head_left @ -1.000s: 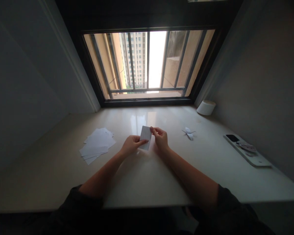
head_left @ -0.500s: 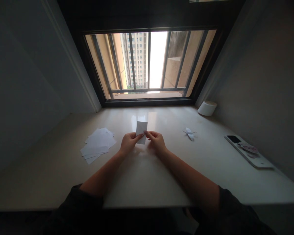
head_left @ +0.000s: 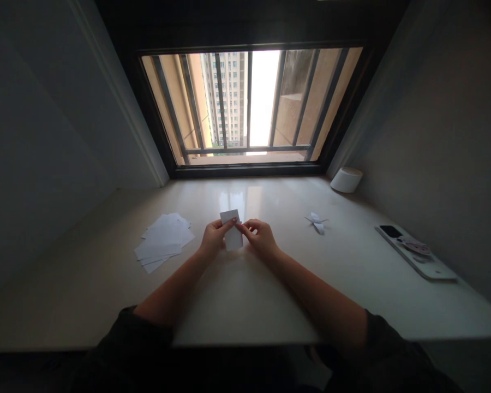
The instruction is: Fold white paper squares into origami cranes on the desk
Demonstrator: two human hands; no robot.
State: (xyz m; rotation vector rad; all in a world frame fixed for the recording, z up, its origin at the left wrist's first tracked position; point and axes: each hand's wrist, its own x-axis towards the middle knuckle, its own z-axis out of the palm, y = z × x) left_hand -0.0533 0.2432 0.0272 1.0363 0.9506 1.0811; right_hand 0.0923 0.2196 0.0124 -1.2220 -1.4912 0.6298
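A small folded piece of white paper (head_left: 233, 238) is held up over the middle of the white counter. My left hand (head_left: 215, 236) grips it from the left, the thumb lying across its front and the other fingers behind it, mostly hidden. At the paper's right edge, my right hand (head_left: 260, 236) pinches with thumb and forefinger. To the left lies a loose pile of white paper sheets (head_left: 163, 237). On the right, a folded paper crane (head_left: 317, 222) rests on the counter.
A phone in a pale case (head_left: 417, 254) lies by the right wall. Near the back right corner stands a white slanted cylinder (head_left: 346, 180). A barred window (head_left: 245, 170) with a dark frame closes off the far side of the counter (head_left: 245, 305).
The folded paper has tilted and shifted slightly left and toward me. My left thumb now lies higher across it, and my right fingers have moved to its right edge.
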